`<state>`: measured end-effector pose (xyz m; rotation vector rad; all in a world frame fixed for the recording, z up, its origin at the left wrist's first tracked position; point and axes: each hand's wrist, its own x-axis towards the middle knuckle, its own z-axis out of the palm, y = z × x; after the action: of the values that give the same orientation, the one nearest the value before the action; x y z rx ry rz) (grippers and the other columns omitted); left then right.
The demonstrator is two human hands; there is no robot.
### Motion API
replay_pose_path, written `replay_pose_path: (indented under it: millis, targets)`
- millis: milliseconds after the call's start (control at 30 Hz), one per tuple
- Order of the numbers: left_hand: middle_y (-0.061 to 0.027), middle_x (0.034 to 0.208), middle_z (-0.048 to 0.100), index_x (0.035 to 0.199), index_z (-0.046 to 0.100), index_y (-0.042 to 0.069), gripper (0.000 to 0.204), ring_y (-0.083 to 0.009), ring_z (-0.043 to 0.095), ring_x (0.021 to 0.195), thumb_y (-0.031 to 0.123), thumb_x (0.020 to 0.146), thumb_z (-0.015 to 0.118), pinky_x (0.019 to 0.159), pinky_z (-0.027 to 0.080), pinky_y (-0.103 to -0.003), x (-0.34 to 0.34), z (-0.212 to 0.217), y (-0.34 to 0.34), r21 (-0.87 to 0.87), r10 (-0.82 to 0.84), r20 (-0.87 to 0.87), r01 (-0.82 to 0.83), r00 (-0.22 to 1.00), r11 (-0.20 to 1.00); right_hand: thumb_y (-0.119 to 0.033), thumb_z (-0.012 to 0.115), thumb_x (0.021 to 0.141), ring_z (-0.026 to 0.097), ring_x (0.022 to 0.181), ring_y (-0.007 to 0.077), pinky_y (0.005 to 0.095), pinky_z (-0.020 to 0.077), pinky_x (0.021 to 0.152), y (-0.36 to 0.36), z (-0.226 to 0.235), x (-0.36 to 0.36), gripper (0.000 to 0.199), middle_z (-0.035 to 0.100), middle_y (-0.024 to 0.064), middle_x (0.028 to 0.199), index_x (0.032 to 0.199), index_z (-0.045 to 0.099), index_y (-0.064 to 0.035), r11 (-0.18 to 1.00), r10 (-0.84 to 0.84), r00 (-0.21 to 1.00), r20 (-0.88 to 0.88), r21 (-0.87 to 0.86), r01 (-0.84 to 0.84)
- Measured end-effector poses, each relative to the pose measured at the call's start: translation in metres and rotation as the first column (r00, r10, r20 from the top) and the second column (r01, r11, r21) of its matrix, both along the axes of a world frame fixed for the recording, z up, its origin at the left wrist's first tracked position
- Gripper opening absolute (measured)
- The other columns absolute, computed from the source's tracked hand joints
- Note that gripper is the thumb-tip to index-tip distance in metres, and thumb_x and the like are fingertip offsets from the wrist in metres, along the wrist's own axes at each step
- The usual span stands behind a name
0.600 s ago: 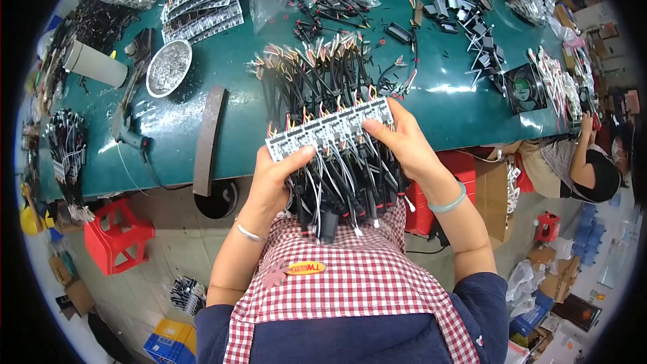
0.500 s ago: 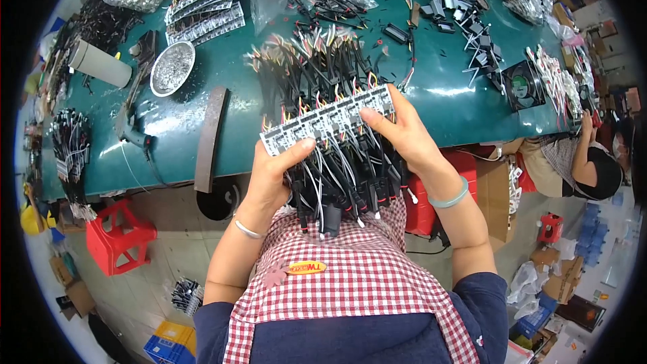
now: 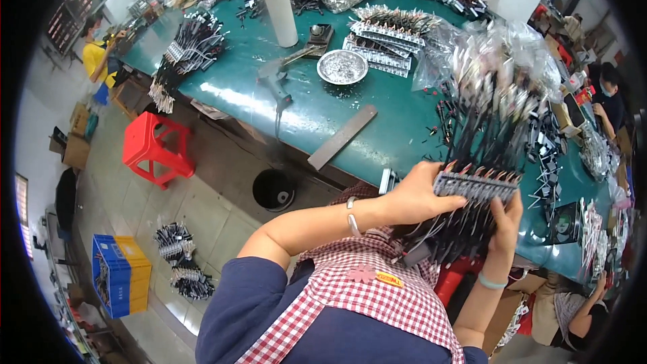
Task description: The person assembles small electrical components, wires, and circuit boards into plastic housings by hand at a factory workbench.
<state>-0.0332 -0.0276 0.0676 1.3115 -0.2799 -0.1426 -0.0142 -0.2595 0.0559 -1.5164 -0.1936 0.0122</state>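
Observation:
A circuit board panel (image 3: 477,187) with a thick bundle of wires is held between my two hands in front of my apron. My left hand (image 3: 423,197) grips its left end, thumb stretched along the near face. Closed on the right end is my right hand (image 3: 505,224), thumb against the board. Black wires (image 3: 482,138) with pale, blurred tips fan out beyond the panel. More black leads and connectors (image 3: 448,237) hang on the near side, partly covering my apron. The fingers behind the panel are hidden.
On the green table (image 3: 229,98) are a grey bar (image 3: 344,136), a metal bowl (image 3: 321,75), a soldering tool (image 3: 273,84), stacked boards (image 3: 384,57) and a wire bundle (image 3: 192,44). A red stool (image 3: 145,145), black bucket (image 3: 257,195) and blue-yellow crate (image 3: 129,293) stand on the floor. Other people work nearby.
The view has swung left, bringing the floor, stool and crate further in. Both hands keep hold of the panel, which now appears further right, with its slant changed.

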Motion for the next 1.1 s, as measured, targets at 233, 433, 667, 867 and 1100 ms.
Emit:
replay_pose_path:
  millis: [233, 433, 667, 867, 1100]
  targets:
    - [-0.0022, 0.085, 0.066, 0.098, 0.062, -0.003, 0.026, -0.0082, 0.057, 0.08, 0.01, 0.08, 0.073, 0.074, 0.049, -0.027, -0.026, 0.006, -0.008, -0.138, -0.161, -0.045, 0.153, 0.986, 0.978, -0.006, 0.064, 0.087, 0.053, 0.113, 0.0189, 0.0327, 0.0382, 0.101, -0.018, 0.018, -0.069, 0.059, 0.055, 0.0116, 0.126, 0.139, 0.039, 0.0072, 0.983, -0.132, 0.991, 0.038, -0.121, 0.135]
    - [-0.0003, 0.089, 0.061, 0.103, 0.058, -0.004, 0.038, -0.0067, 0.051, 0.082, 0.016, 0.078, 0.078, 0.073, 0.046, -0.025, -0.032, 0.013, -0.022, -0.05, -0.338, 0.043, 0.34, 0.94, 0.939, -0.009, 0.059, 0.091, 0.055, 0.113, 0.0226, 0.0364, 0.0388, 0.103, -0.025, 0.026, -0.106, 0.062, 0.053, 0.0174, 0.129, 0.143, 0.03, 0.0078, 0.945, -0.31, 0.948, 0.07, -0.083, 0.316]
    - [-0.0042, 0.095, 0.068, 0.101, 0.065, -0.007, 0.031, -0.0079, 0.06, 0.084, 0.01, 0.079, 0.077, 0.077, 0.049, -0.025, -0.072, 0.055, 0.074, -0.033, -0.031, 0.028, 0.032, 0.999, 0.999, -0.036, 0.06, 0.094, 0.058, 0.105, 0.0215, 0.0321, 0.0457, 0.09, 0.034, 0.069, -0.082, 0.071, 0.058, 0.015, 0.121, 0.143, 0.032, 0.0071, 0.989, -0.124, 0.947, 0.296, -0.041, 0.142]
    - [-0.0113, 0.105, 0.068, 0.113, 0.063, -0.003, 0.038, -0.0196, 0.065, 0.096, 0.007, 0.076, 0.066, 0.088, 0.049, -0.033, -0.139, 0.082, 0.204, -0.192, 0.844, -0.089, -0.841, 0.528, 0.506, -0.034, 0.054, 0.098, 0.063, 0.094, 0.0165, 0.0258, 0.051, 0.075, 0.067, 0.101, -0.015, 0.056, 0.063, 0.0143, 0.113, 0.139, 0.041, 0.0031, 0.976, 0.207, 0.964, 0.166, -0.108, -0.191]
    - [-0.0147, 0.104, 0.069, 0.114, 0.062, -0.006, 0.033, -0.0227, 0.07, 0.087, 0.018, 0.092, 0.06, 0.078, 0.057, -0.033, -0.112, 0.135, 0.353, -0.31, 0.964, 0.258, -0.939, 0.067, 0.148, -0.018, 0.055, 0.098, 0.065, 0.084, 0.0152, 0.026, 0.0533, 0.071, 0.101, 0.066, 0.058, 0.04, 0.066, 0.0141, 0.103, 0.132, 0.049, 0.0028, 0.936, 0.353, 0.93, -0.099, 0.034, -0.352]
